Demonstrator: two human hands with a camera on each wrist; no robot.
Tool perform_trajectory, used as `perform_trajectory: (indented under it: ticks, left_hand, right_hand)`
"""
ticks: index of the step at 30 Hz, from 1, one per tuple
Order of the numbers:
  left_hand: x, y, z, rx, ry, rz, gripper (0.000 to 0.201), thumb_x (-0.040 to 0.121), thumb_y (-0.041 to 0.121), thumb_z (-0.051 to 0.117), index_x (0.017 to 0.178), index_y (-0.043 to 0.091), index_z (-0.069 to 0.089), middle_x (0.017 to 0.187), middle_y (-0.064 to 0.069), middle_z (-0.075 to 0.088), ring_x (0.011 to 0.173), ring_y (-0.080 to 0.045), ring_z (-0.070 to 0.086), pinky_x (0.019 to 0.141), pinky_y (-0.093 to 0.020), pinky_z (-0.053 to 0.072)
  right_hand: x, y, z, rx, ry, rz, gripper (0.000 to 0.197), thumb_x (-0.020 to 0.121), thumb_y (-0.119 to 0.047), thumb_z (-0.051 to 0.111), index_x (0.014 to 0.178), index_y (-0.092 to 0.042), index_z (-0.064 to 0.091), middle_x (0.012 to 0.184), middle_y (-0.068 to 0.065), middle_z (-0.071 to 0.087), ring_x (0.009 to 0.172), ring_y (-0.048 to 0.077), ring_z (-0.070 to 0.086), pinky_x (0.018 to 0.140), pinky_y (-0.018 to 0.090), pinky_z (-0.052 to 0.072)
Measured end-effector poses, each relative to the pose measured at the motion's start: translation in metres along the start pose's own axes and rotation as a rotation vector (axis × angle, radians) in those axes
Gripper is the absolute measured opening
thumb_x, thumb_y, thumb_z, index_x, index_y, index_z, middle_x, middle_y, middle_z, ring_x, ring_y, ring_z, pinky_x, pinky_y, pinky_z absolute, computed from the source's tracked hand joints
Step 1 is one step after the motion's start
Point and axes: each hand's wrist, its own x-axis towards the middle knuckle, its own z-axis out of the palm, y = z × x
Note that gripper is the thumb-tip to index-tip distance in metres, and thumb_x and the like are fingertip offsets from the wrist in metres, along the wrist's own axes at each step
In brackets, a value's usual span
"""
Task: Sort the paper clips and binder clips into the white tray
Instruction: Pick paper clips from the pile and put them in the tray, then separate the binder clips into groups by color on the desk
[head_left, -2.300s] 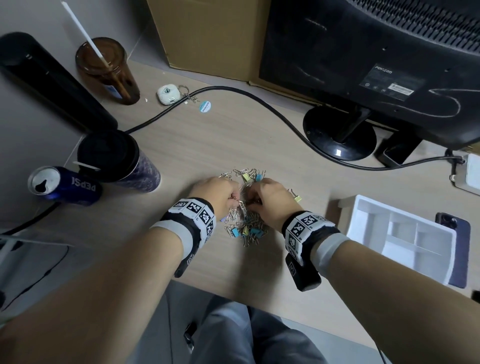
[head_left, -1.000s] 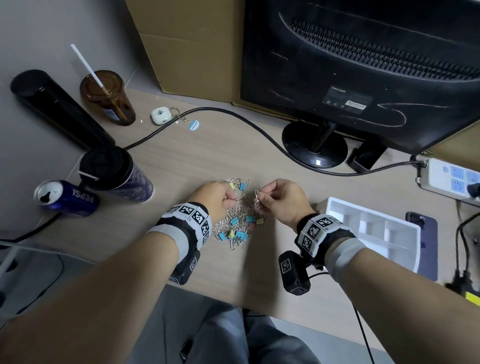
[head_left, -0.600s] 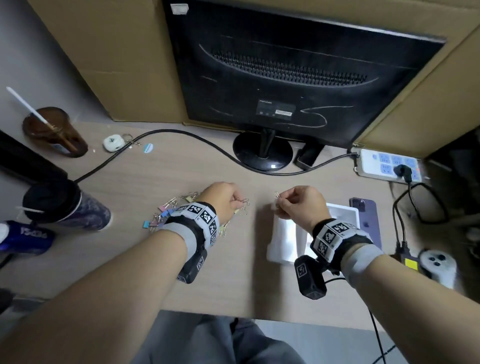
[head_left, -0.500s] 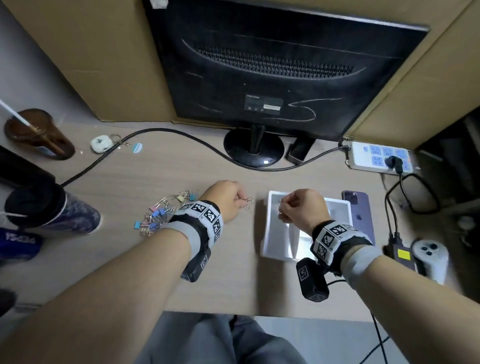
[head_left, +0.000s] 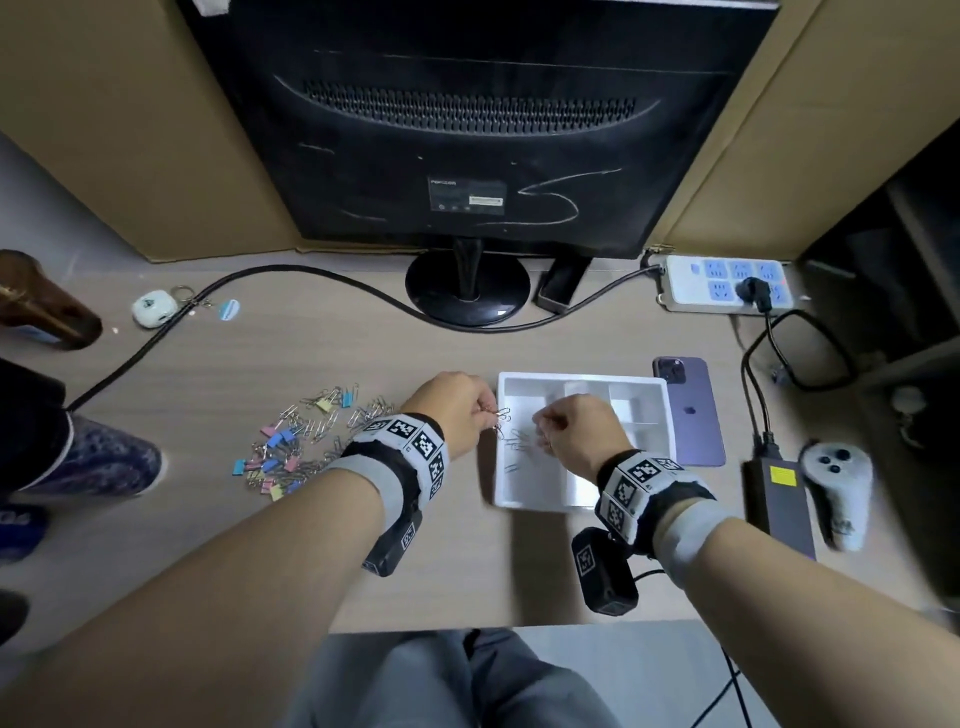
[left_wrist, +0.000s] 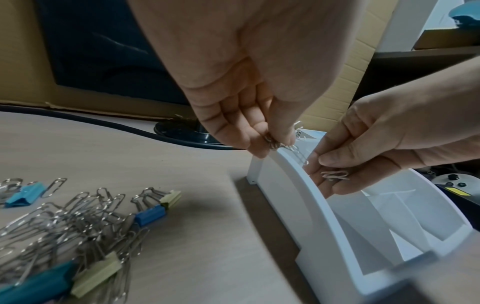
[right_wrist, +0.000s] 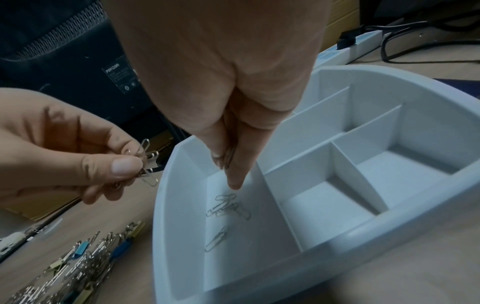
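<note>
A pale wooden desk (head_left: 291, 545) backed by cardboard carries the white tray (head_left: 644, 387), the reference for all below. Over its long left compartment, where several paper clips (right_wrist: 228, 205) lie, the right hand (head_left: 576, 434) pinches a paper clip between curled fingers, and at the tray's left rim the left hand (head_left: 454, 410) pinches a small bunch of paper clips (right_wrist: 145, 162). Left of the tray lies the mixed pile of paper clips and binder clips (head_left: 301, 441); beyond the tray stands a black monitor (head_left: 467, 130).
</note>
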Motion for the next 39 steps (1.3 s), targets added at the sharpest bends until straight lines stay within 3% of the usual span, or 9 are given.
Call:
perform_trajectory:
  ticks: [4,8,14,20,26,31,33,36,39]
  left_hand:
    - [0.007,0.011,0.001,0.027,-0.021,0.025,0.003,0.089,0.027,0.069,0.092,0.026,0.071,0.091,0.005,0.066,0.084,-0.017,0.062,0.084,-0.034,0.054]
    - [0.014,0.02,0.004,0.081,-0.058,0.047,0.004,0.09,0.025,0.069,0.092,0.024,0.071,0.09,0.007,0.061,0.085,-0.015,0.059,0.082,-0.026,0.048]
    - [0.024,0.035,0.01,0.145,-0.134,0.08,0.003,0.082,0.025,0.075,0.085,0.025,0.075,0.076,0.014,0.06,0.082,-0.014,0.065,0.081,-0.03,0.056]
    - [0.029,0.043,0.011,0.164,-0.174,0.083,0.03,0.082,0.029,0.079,0.111,0.02,0.075,0.104,0.003,0.073,0.097,-0.015,0.067,0.092,-0.028,0.053]
    - [0.033,0.047,0.009,0.173,-0.183,0.067,0.025,0.085,0.025,0.076,0.109,0.017,0.076,0.103,0.0,0.074,0.101,-0.02,0.067,0.093,-0.032,0.053]
    - [0.033,0.044,0.015,0.109,-0.178,0.044,0.041,0.083,0.027,0.078,0.123,0.02,0.069,0.11,0.002,0.072,0.103,-0.014,0.066,0.098,-0.029,0.05]
    - [0.03,0.042,0.013,0.089,-0.168,0.035,0.034,0.085,0.026,0.076,0.118,0.021,0.071,0.106,0.004,0.073,0.1,-0.013,0.066,0.095,-0.027,0.051]
    - [0.016,0.034,-0.003,0.05,-0.118,0.031,0.011,0.085,0.022,0.074,0.096,0.024,0.075,0.083,0.013,0.067,0.084,-0.01,0.065,0.08,-0.021,0.049]
    - [-0.006,0.012,-0.031,0.03,-0.035,-0.017,0.008,0.083,0.021,0.074,0.082,0.027,0.07,0.075,0.014,0.063,0.076,-0.009,0.062,0.078,-0.025,0.052]
  right_hand:
    - [-0.002,-0.004,-0.007,-0.087,-0.081,-0.048,0.031,0.094,-0.004,0.046,0.087,-0.021,0.07,0.094,0.002,0.069,0.097,0.023,0.067,0.094,0.032,0.053]
    - [-0.008,-0.004,-0.02,-0.133,-0.061,-0.111,0.028,0.092,-0.005,0.051,0.105,-0.014,0.074,0.105,-0.001,0.073,0.097,0.014,0.065,0.089,0.019,0.045]
    - [-0.012,0.004,-0.05,0.09,0.087,-0.041,0.034,0.087,0.001,0.045,0.084,-0.018,0.073,0.084,-0.002,0.076,0.083,0.015,0.075,0.09,0.037,0.059]
    - [-0.014,0.005,-0.065,0.148,0.11,-0.022,0.034,0.089,0.001,0.044,0.096,-0.013,0.075,0.088,0.0,0.076,0.079,0.008,0.075,0.088,0.035,0.061]
    - [-0.013,0.004,-0.062,0.198,0.092,-0.014,0.033,0.091,0.002,0.045,0.092,-0.016,0.073,0.088,0.002,0.075,0.081,0.011,0.076,0.089,0.038,0.061]
    - [-0.015,0.005,-0.062,0.213,0.087,0.0,0.033,0.092,0.003,0.044,0.095,-0.012,0.073,0.089,0.004,0.075,0.081,0.013,0.076,0.088,0.038,0.061]
    - [-0.015,0.003,-0.063,0.209,0.08,-0.001,0.033,0.091,0.002,0.044,0.093,-0.014,0.073,0.089,0.004,0.075,0.081,0.013,0.076,0.088,0.038,0.061]
    - [-0.013,-0.009,-0.061,0.19,0.067,-0.035,0.029,0.092,0.0,0.049,0.088,-0.019,0.071,0.088,0.003,0.076,0.079,0.015,0.076,0.085,0.039,0.062]
    - [-0.008,-0.041,-0.048,0.201,0.006,-0.073,0.017,0.094,-0.004,0.057,0.089,-0.015,0.07,0.086,0.008,0.076,0.075,0.022,0.077,0.079,0.042,0.063]
